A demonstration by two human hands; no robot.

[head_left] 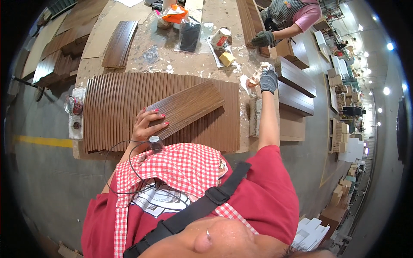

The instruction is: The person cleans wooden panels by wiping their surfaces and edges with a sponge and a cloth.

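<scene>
My left hand (148, 123), bare with red nails, grips the left end of a brown wood-grain plank (191, 107). Its fingers lie over the top face. The plank rests at a slant across a long row of brown boards (124, 107) standing on edge, packed side by side. My right arm is stretched far out to the table's right side. There my right hand (269, 80), in a grey glove, is closed on a crumpled pale rag (257, 77). The rag touches the tabletop near a whitish smear.
A white cup (221, 37), a yellow sponge (226, 58) and a dark packet (189, 37) stand or lie farther back. Another person's gloved hand (263, 39) touches a plank (251, 21) at the far right. Stacked boards (297, 77) flank the table's right; a jar (73, 105) is left.
</scene>
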